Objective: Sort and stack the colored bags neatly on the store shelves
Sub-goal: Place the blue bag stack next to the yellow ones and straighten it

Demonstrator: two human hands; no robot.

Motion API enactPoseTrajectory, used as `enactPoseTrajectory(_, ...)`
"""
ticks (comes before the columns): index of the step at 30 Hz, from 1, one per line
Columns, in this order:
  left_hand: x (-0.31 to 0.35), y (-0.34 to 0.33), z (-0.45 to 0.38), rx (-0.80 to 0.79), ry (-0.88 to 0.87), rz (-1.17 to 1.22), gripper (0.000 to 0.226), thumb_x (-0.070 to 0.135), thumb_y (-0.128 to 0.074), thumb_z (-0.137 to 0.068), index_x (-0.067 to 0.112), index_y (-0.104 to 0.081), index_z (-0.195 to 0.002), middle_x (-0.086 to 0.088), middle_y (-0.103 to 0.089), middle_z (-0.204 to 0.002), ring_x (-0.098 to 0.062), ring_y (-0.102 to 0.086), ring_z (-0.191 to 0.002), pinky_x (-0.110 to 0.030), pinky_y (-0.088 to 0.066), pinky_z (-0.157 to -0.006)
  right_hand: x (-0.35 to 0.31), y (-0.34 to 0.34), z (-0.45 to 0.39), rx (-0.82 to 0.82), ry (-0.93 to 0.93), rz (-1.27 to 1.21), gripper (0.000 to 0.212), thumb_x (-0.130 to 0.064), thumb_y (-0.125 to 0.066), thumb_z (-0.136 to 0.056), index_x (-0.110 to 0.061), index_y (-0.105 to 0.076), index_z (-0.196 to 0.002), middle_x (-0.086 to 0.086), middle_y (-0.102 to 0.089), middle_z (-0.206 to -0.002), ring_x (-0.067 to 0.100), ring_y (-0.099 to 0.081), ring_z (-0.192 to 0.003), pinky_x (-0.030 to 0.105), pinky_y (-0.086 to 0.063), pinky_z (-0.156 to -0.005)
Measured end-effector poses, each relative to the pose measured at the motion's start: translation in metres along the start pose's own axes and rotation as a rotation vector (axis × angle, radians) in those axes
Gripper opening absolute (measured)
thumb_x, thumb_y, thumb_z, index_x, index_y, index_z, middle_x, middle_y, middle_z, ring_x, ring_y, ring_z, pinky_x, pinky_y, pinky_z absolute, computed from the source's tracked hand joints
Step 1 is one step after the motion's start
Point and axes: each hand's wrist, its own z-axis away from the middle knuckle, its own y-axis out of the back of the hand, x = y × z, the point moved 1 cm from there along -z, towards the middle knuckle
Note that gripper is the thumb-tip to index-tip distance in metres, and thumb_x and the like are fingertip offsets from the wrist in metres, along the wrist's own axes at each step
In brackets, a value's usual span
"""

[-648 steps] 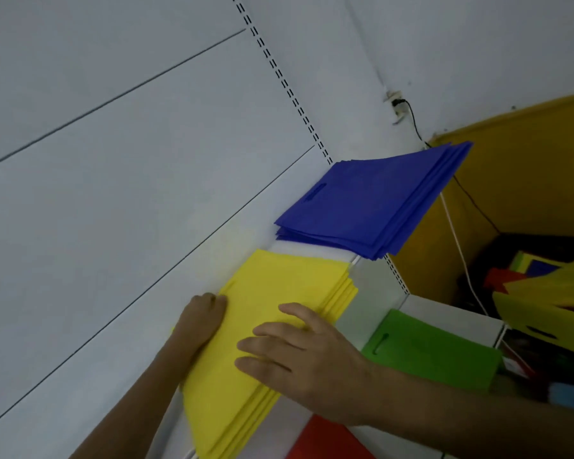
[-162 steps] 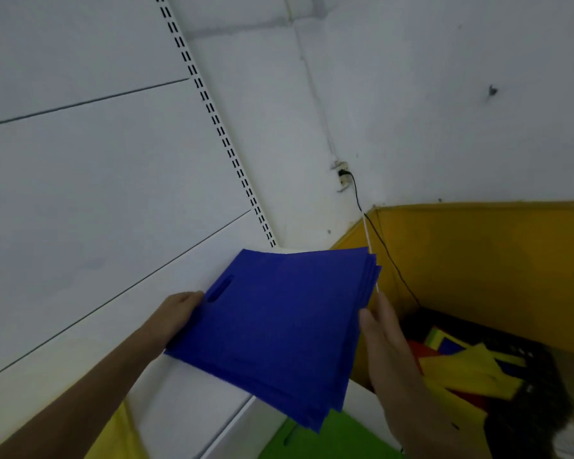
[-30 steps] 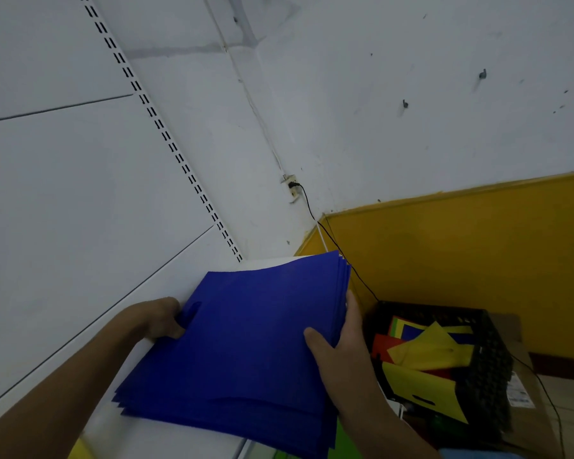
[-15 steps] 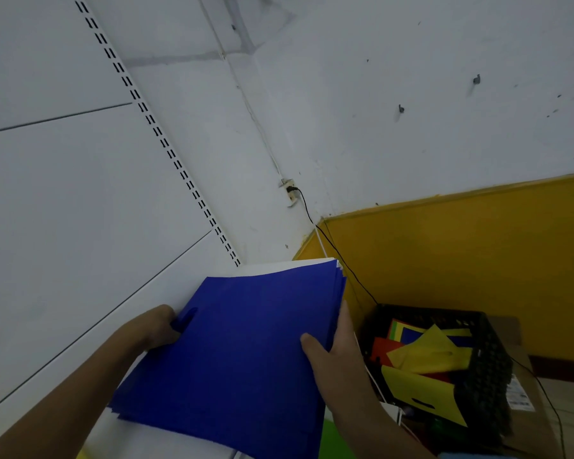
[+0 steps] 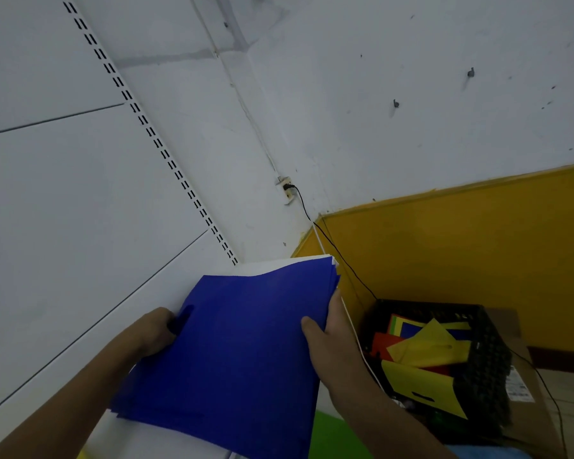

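**Blue stack being squared on the top shelf**

The left hand (image 5: 154, 331) grips the handle edge of the blue bags (image 5: 236, 356); the right hand (image 5: 332, 339) clasps the opposite edge, thumb on top. The stack rests on the white shelf (image 5: 262, 267), its near corner overhanging. The step looks like alignment; next probably comes sliding it back toward the wall, then fetching more from the black crate (image 5: 478, 359).

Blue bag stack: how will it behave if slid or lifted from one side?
The blue bag stack is probably floppy: its far edge waves and both the left hand and right hand steady it. Layers likely shear apart; edges already fan out near the right corner. Likely light, being thin flat sheets.
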Motion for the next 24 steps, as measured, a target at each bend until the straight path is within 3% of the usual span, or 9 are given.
enactPoseTrajectory(3, 0.0, -0.006, 0.002, 0.045, -0.002, 0.11, 0.017, 0.011, -0.053, -0.09, 0.005, -0.066, -0.1, -0.01, -0.068, -0.091, -0.022, -0.065, -0.082, -0.033, -0.052, -0.074, 0.0, 0.003, 0.005, 0.104, 0.012, -0.141, 0.073, -0.022, -0.044, -0.099, -0.036, 0.006, -0.15, -0.017, -0.024, -0.145, 0.012, -0.043, -0.125, 0.035, -0.047, -0.097)
enactPoseTrajectory(5, -0.001, -0.009, 0.004, 0.061, -0.009, 0.148, 0.015, 0.012, -0.055, -0.091, 0.006, -0.066, -0.099, -0.01, -0.068, -0.089, -0.022, -0.065, -0.081, -0.029, -0.05, -0.069, 0.004, -0.001, 0.011, 0.14, 0.054, -0.148, 0.072, -0.03, -0.043, -0.099, -0.041, 0.008, -0.147, -0.02, -0.011, -0.152, 0.012, -0.03, -0.137, 0.04, -0.037, -0.109)
enactPoseTrajectory(8, -0.003, -0.008, 0.007, 0.086, -0.008, 0.211, 0.011, 0.01, -0.056, -0.091, 0.006, -0.064, -0.097, -0.013, -0.068, -0.091, -0.025, -0.065, -0.083, -0.031, -0.05, -0.07, 0.009, -0.021, 0.019, 0.023, 0.099, 0.019, 0.076, -0.033, -0.046, -0.097, -0.04, 0.012, -0.146, -0.02, 0.006, -0.156, 0.006, -0.01, -0.143, 0.024, -0.015, -0.11)
enactPoseTrajectory(12, -0.007, -0.007, 0.013, 0.121, 0.008, 0.297, 0.006, 0.006, -0.062, -0.087, 0.008, -0.065, -0.091, -0.012, -0.067, -0.086, -0.026, -0.065, -0.08, -0.029, -0.049, -0.063, 0.012, -0.019, 0.015, 0.194, 0.126, -0.099, 0.08, -0.03, -0.054, -0.093, -0.052, 0.005, -0.143, -0.02, -0.008, -0.156, 0.012, -0.022, -0.142, 0.045, -0.033, -0.112)
enactPoseTrajectory(13, -0.008, -0.007, 0.014, 0.123, 0.01, 0.324, 0.007, 0.005, -0.062, -0.086, 0.01, -0.065, -0.09, -0.011, -0.067, -0.086, -0.024, -0.064, -0.078, -0.028, -0.048, -0.061, 0.012, -0.017, 0.013, 0.194, 0.127, -0.098, 0.081, -0.03, -0.055, -0.093, -0.05, 0.005, -0.144, -0.02, -0.007, -0.156, 0.011, -0.02, -0.142, 0.044, -0.031, -0.113)
enactPoseTrajectory(15, -0.01, -0.006, 0.015, 0.125, 0.004, 0.367, 0.014, 0.004, -0.063, -0.086, 0.012, -0.067, -0.097, -0.01, -0.069, -0.091, -0.021, -0.064, -0.078, -0.027, -0.049, -0.063, 0.01, -0.021, 0.014, 0.1, 0.164, -0.007, 0.083, -0.029, -0.055, -0.093, -0.042, 0.007, -0.147, -0.02, -0.001, -0.157, 0.002, -0.013, -0.14, 0.026, -0.021, -0.113)
enactPoseTrajectory(17, -0.01, -0.006, 0.017, 0.132, -0.004, 0.44, 0.028, 0.001, -0.064, -0.085, 0.009, -0.065, -0.112, -0.006, -0.068, -0.097, -0.018, -0.063, -0.081, -0.025, -0.048, -0.065, 0.008, -0.026, 0.015, 0.067, 0.194, 0.03, 0.084, -0.027, -0.055, -0.093, -0.039, 0.007, -0.147, -0.02, -0.002, -0.156, 0.001, -0.014, -0.14, 0.023, -0.023, -0.11)
enactPoseTrajectory(21, -0.01, -0.007, 0.022, 0.164, 0.061, 0.596, 0.033, 0.001, -0.062, -0.087, 0.006, -0.062, -0.119, -0.007, -0.066, -0.097, -0.02, -0.063, -0.083, -0.031, -0.049, -0.068, 0.006, -0.015, -0.002, 0.174, 0.156, -0.078, 0.084, -0.025, -0.058, -0.091, -0.041, 0.002, -0.148, -0.015, -0.011, -0.156, 0.013, -0.024, -0.141, 0.045, -0.037, -0.109)
enactPoseTrajectory(24, -0.01, -0.007, 0.025, 0.158, 0.063, 0.596, 0.033, 0.002, -0.062, -0.087, 0.006, -0.062, -0.12, -0.01, -0.066, -0.101, -0.024, -0.063, -0.086, -0.037, -0.051, -0.078, 0.015, -0.006, -0.008, 0.211, 0.107, -0.113, 0.084, -0.03, -0.059, -0.09, -0.045, 0.002, -0.146, -0.011, -0.012, -0.157, 0.018, -0.027, -0.141, 0.051, -0.04, -0.106)
